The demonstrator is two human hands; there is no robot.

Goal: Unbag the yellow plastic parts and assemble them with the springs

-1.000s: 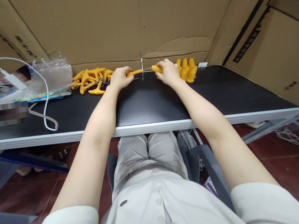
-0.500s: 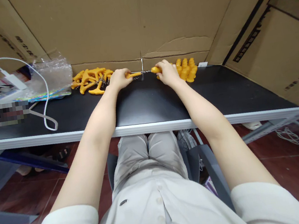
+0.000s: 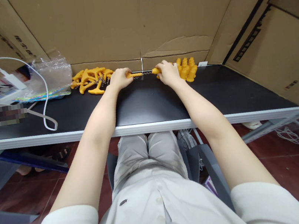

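Observation:
My left hand (image 3: 120, 79) is closed on a yellow corkscrew (image 3: 136, 75), its threaded plastic shaft and thin metal spiral pointing right. The handle end is hidden in the fingers. Facing it, my right hand (image 3: 168, 72) pinches a yellow plastic sleeve (image 3: 155, 71) whose end is level with the spiral. The spiral's tip reaches the sleeve's mouth; whether it is inside cannot be made out. Close by my left hand lies a heap of similar yellow T-handled corkscrews (image 3: 95, 75). Several yellow sleeves (image 3: 189, 70) stand in rows beside my right hand.
A black tabletop (image 3: 148, 104) with a pale metal front edge lies before me, backed by a cardboard wall (image 3: 136, 20). To the left are a clear plastic bag (image 3: 51, 76), a white cable (image 3: 46, 86) and a white adapter (image 3: 15, 80). A small white piece (image 3: 202, 64) lies behind the sleeves.
The corkscrew has shifted very slightly right and its spiral lines up more plainly with the sleeve. Both hands keep their holds.

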